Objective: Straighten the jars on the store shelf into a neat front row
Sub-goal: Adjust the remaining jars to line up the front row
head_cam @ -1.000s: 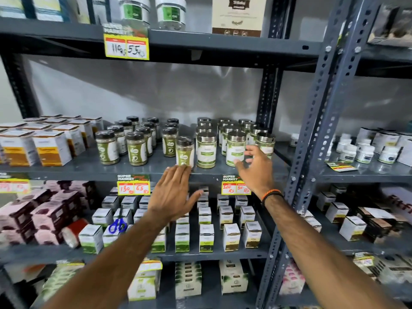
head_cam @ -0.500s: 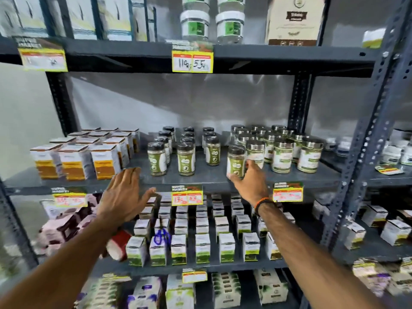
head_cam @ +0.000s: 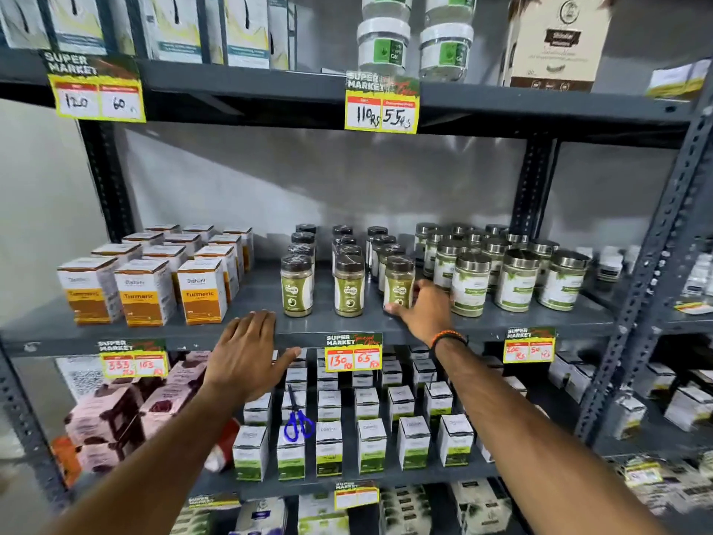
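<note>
grey metal shelf (head_cam: 250, 299) at chest height, viewed from the head camera. three columns of dark-lidded jars stood mid-shelf, running front to back. front row, left to right: left front jar (head_cam: 296, 285), middle front jar (head_cam: 349, 286), right front jar (head_cam: 399, 281). all three upright, green-and-white labels facing out, set apart from one another, roughly level near the shelf's front edge. further jars queued behind each; the rear ones were too small to read.

right hand (head_cam: 426, 308) lay at the base of the right front jar, fingers loosely curled against its lower right side, thumb low along the shelf edge. touching the jar, but whether it truly gripped it could not be told. an orange and black wristband (head_cam: 447, 337) sat on that wrist.

left hand (head_cam: 247, 353) was flat and spread, palm away, fingertips at the shelf's front lip just left of the left front jar. it held nothing and touched no jar.

right of the dark-lidded jars, a cluster of wider silver-lidded jars (head_cam: 517, 279), just beside the right hand. left of the jars, well apart, orange turmeric boxes (head_cam: 202, 291) in rows. a price tag (head_cam: 353, 353) reading 130 and 65 hung on the shelf edge between the hands. below, white-and-green small boxes (head_cam: 330, 449) with blue scissors (head_cam: 297, 424) resting among them.
</note>
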Tool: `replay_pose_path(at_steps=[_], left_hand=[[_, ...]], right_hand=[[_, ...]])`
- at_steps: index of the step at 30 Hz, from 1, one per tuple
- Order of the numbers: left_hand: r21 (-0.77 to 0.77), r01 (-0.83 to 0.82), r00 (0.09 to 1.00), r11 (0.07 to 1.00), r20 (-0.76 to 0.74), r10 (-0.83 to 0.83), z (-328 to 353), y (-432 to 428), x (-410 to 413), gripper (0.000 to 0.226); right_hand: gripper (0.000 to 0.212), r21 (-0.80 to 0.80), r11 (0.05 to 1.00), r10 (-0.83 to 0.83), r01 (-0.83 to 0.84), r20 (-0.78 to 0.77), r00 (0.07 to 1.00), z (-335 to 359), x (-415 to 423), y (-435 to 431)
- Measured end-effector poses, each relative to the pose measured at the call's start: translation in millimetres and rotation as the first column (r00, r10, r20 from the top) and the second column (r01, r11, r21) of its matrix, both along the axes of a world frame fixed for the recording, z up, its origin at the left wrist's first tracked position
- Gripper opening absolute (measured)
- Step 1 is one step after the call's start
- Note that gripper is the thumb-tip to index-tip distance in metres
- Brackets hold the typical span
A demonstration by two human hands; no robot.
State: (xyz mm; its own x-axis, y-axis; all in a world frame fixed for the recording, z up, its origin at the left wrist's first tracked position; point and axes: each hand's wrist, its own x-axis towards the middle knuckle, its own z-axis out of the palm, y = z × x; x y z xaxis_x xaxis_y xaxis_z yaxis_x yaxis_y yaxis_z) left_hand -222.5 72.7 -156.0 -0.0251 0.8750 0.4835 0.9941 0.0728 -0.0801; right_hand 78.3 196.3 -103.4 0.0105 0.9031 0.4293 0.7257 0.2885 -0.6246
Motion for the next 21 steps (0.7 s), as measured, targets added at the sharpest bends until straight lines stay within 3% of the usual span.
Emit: replay_pose_path(at_steps=[12,21], left_hand=[[0.013,-0.007,1.000,1.000,-0.019,0.007,-1.6,0.5,0.2,0.087],[0.033,-0.002,1.000,0.999,-0.028,0.003,-3.5,1.5,-0.6,0.086]], right_hand=[[0.047,-0.049,0.990,0.131,-0.132,-0.014,0.991,0.6,1.8,5.7],[0.050,-0.049,0.995,0.087,-0.084,0.041,0.995,0.0,-1.7,10.2]])
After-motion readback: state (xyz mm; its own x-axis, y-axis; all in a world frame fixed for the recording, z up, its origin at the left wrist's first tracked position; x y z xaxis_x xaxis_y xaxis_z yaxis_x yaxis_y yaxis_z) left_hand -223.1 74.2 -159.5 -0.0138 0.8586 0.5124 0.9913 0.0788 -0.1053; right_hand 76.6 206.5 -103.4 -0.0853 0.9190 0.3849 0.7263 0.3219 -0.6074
